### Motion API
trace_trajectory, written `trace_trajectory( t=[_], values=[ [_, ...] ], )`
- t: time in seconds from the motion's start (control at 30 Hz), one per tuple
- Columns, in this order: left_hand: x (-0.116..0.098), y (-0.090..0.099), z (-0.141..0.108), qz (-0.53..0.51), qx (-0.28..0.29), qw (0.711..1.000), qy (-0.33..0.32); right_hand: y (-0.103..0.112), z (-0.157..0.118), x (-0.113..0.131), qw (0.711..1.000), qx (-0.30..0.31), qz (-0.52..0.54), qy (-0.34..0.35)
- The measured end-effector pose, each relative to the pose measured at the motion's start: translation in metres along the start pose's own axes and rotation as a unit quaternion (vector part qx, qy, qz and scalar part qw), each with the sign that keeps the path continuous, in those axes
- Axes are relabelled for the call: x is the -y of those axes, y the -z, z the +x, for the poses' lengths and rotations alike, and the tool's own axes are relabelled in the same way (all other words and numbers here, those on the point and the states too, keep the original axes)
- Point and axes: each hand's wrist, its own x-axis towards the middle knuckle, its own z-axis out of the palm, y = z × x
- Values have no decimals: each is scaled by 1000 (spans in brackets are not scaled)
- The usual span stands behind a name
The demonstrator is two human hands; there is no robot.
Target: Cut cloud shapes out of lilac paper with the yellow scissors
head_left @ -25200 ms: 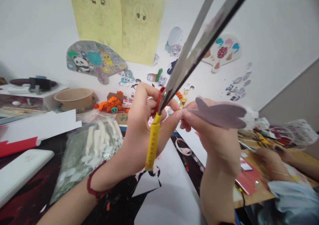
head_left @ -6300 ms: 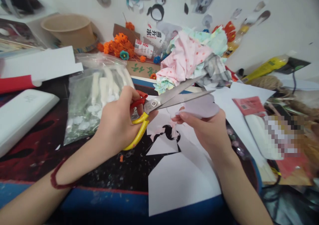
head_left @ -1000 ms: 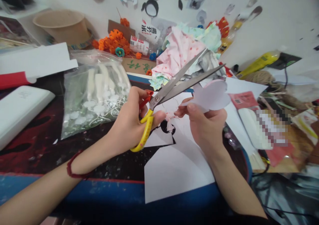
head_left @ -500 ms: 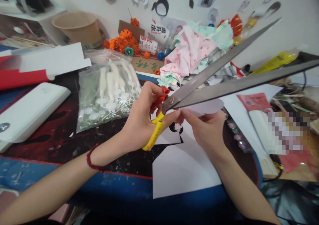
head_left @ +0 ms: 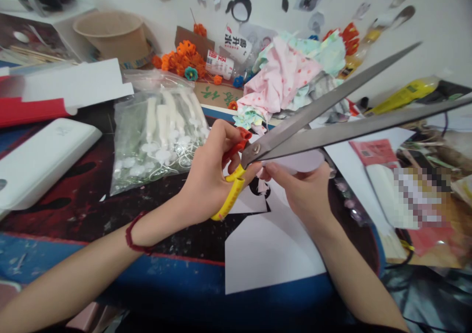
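Note:
My left hand is closed on the red and yellow handles of large scissors. The long blades stand apart and point to the upper right. Under the blades, my right hand pinches a pale piece of paper, partly hidden by the fingers and the lower blade. The fingertips of both hands are close together near the scissors' pivot. Below them, a large white sheet lies at the table's front edge, beside a smaller sheet with a black print.
A clear bag of white items and a white box-like device lie on the left. Behind are orange flowers and pink cloth. At the right are a red packet and a yellow bottle.
The scissors' upper blade has tilted slightly lower. My right hand and the pale paper have shifted slightly left. The view has moved a little.

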Motion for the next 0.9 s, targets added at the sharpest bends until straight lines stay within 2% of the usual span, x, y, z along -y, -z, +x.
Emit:
trace_trajectory(
  t=[0.2, 0.47, 0.73, 0.9],
  values=[
    [0, -1, 1, 9, 3, 1000, 4, 3, 0, -1, 999, 14, -36, -26],
    [1, -1, 0, -1, 12, 1000, 5, 2, -1, -2, 999, -19, -38, -22],
    [2, 0, 0, -4, 17, 1000, -6, 3, -1, -2, 997, -2, -65, -29],
    [0, 0, 0, -3, 24, 1000, 12, 2, -2, -2, 998, 5, -59, -32]
  ],
)
